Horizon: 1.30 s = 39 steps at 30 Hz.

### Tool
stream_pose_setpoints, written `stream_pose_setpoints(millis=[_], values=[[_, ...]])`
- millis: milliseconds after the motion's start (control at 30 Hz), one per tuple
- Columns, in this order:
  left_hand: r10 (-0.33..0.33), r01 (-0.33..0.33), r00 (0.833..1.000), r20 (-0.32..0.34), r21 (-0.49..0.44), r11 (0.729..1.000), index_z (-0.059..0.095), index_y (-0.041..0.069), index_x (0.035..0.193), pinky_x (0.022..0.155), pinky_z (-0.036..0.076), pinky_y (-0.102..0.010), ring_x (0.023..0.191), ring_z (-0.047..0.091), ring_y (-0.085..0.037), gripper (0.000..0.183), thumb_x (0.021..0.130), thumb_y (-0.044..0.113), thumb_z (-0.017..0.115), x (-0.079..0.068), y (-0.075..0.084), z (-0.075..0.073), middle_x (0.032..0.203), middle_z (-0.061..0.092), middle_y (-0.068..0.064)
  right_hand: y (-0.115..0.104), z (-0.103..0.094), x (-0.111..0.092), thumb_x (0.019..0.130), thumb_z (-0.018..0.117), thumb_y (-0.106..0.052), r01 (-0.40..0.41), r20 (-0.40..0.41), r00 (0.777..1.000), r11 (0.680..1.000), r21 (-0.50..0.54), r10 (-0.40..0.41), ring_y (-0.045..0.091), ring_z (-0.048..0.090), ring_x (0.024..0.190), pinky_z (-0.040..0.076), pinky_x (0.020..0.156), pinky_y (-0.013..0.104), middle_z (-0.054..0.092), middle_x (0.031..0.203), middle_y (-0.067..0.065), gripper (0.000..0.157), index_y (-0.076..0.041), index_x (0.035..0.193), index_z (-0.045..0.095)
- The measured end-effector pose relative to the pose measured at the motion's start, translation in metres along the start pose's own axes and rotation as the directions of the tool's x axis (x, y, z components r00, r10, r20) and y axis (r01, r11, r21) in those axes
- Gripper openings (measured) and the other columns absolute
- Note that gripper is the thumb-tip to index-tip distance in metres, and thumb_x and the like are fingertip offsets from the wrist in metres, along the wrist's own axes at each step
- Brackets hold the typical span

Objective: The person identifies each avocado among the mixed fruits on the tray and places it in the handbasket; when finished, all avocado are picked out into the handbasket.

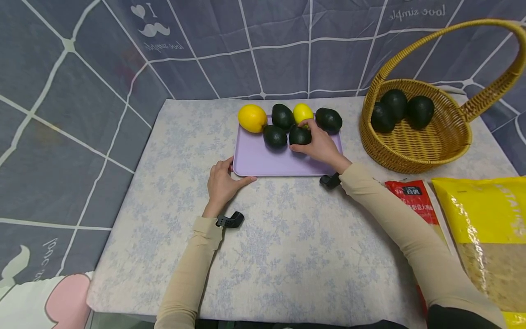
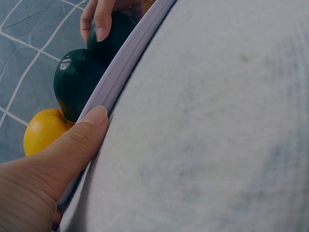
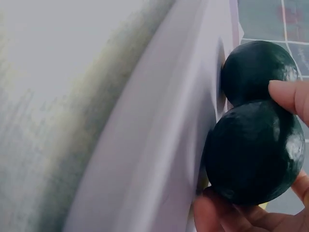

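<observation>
The right hand (image 1: 321,145) pinches an avocado (image 1: 300,135) between thumb and fingers, near the lilac tray's (image 1: 279,165) middle, just right of another avocado (image 1: 275,137). The left hand (image 1: 223,183) grips the near left corner — probably to stop sliding. A basket (image 1: 423,148) stands right — likely for easy reach.

- Left arm (image 1: 186,281): reaching forward, angled slightly inward, beige sleeve (image 1: 208,230) ending at the wrist (image 1: 212,209).
- Left hand (image 1: 222,183): back upward, thumb (image 2: 72,145) extended to the right, spread well away from the fingers.
- Right arm (image 1: 398,226): sleeved alike, slanting inward to the left.
- Right hand (image 1: 318,144): farther forward than the left, thumb (image 3: 292,97) and fingers (image 3: 234,217) curved towards each other in a grip.
</observation>
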<state>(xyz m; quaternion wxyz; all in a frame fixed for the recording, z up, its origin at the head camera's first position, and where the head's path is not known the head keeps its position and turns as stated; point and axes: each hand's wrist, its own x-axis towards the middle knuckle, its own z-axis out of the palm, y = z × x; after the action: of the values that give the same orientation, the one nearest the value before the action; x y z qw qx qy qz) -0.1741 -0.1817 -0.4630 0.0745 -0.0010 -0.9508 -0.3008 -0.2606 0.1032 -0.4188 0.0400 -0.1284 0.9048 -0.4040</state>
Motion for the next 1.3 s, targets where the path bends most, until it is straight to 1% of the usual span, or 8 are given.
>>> stream_pose_setpoints(millis=[167,567,667,800,900,1067,1167,1300], values=[[0.008,-0.008,1.000,0.000,0.000,1.000,0.049,0.004,0.138,0.064,0.027,-0.033,0.081,0.036,-0.025,0.091,0.067,0.050,0.083,0.000,0.001,0.000,0.089,0.046,-0.008,0.005,-0.002,-0.001,0.075,0.081,-0.021,0.036,0.019,0.999,0.997,0.069,-0.038,0.035,0.044,0.116,0.032,0.096,0.049,0.049,0.128,0.019,0.063,-0.010,0.124,0.043],[0.014,-0.014,1.000,-0.002,-0.002,1.000,0.049,0.004,0.138,0.065,0.027,-0.033,0.080,0.036,-0.025,0.091,0.066,0.050,0.083,0.001,0.000,0.000,0.088,0.046,-0.008,0.015,-0.018,-0.019,0.079,0.077,-0.019,0.027,0.085,0.996,0.987,0.158,-0.041,0.030,0.044,0.115,0.032,0.096,0.048,0.048,0.133,0.011,0.053,-0.011,0.126,0.053],[0.011,-0.011,1.000,0.000,0.001,1.000,0.049,0.004,0.138,0.065,0.027,-0.033,0.080,0.036,-0.025,0.091,0.066,0.050,0.083,0.001,0.000,0.000,0.089,0.046,-0.008,0.016,-0.022,-0.025,0.081,0.075,-0.022,-0.005,0.102,0.995,0.985,0.174,-0.013,0.028,0.043,0.117,0.031,0.096,0.046,0.047,0.136,0.009,0.051,-0.013,0.128,0.054],[0.000,0.000,1.000,0.001,-0.004,1.000,0.049,0.005,0.138,0.064,0.027,-0.033,0.080,0.036,-0.025,0.091,0.066,0.051,0.083,0.000,0.001,0.000,0.089,0.046,-0.008,0.015,-0.028,-0.035,0.086,0.069,-0.029,-0.061,0.114,0.993,0.975,0.214,0.037,0.028,0.048,0.107,0.039,0.087,0.042,0.045,0.138,0.007,0.051,-0.017,0.132,0.053],[-0.005,0.005,1.000,0.000,-0.010,1.000,0.049,0.005,0.138,0.064,0.028,-0.033,0.080,0.036,-0.024,0.091,0.066,0.051,0.083,0.000,0.001,0.000,0.089,0.046,-0.008,0.011,-0.035,-0.043,0.088,0.067,-0.032,-0.062,0.100,0.994,0.969,0.240,0.039,0.028,0.051,0.097,0.045,0.077,0.038,0.045,0.136,0.006,0.051,-0.018,0.134,0.051],[0.004,-0.004,1.000,0.006,-0.009,1.000,0.049,0.006,0.138,0.065,0.027,-0.033,0.081,0.036,-0.024,0.091,0.067,0.051,0.082,0.001,0.000,0.000,0.089,0.047,-0.008,0.002,-0.052,-0.056,0.091,0.065,-0.031,-0.015,0.032,0.999,0.965,0.262,0.007,0.026,0.049,0.105,0.042,0.082,0.035,0.048,0.134,0.008,0.050,-0.019,0.136,0.050],[0.005,-0.005,1.000,0.004,-0.008,1.000,0.049,0.005,0.138,0.065,0.028,-0.033,0.081,0.037,-0.024,0.091,0.067,0.051,0.082,0.000,0.000,0.000,0.090,0.047,-0.008,-0.003,-0.063,-0.063,0.092,0.064,-0.025,0.041,-0.033,0.999,0.956,0.291,-0.033,0.027,0.049,0.108,0.043,0.085,0.031,0.048,0.132,0.012,0.049,-0.017,0.137,0.049],[0.002,-0.002,1.000,-0.003,-0.009,1.000,0.049,0.004,0.138,0.065,0.028,-0.033,0.081,0.037,-0.025,0.091,0.067,0.050,0.083,0.000,0.000,-0.001,0.090,0.047,-0.009,-0.007,-0.077,-0.072,0.091,0.065,-0.015,0.137,-0.140,0.985,0.938,0.319,-0.096,0.024,0.054,0.099,0.047,0.081,0.023,0.052,0.121,0.013,0.047,-0.014,0.136,0.050]])
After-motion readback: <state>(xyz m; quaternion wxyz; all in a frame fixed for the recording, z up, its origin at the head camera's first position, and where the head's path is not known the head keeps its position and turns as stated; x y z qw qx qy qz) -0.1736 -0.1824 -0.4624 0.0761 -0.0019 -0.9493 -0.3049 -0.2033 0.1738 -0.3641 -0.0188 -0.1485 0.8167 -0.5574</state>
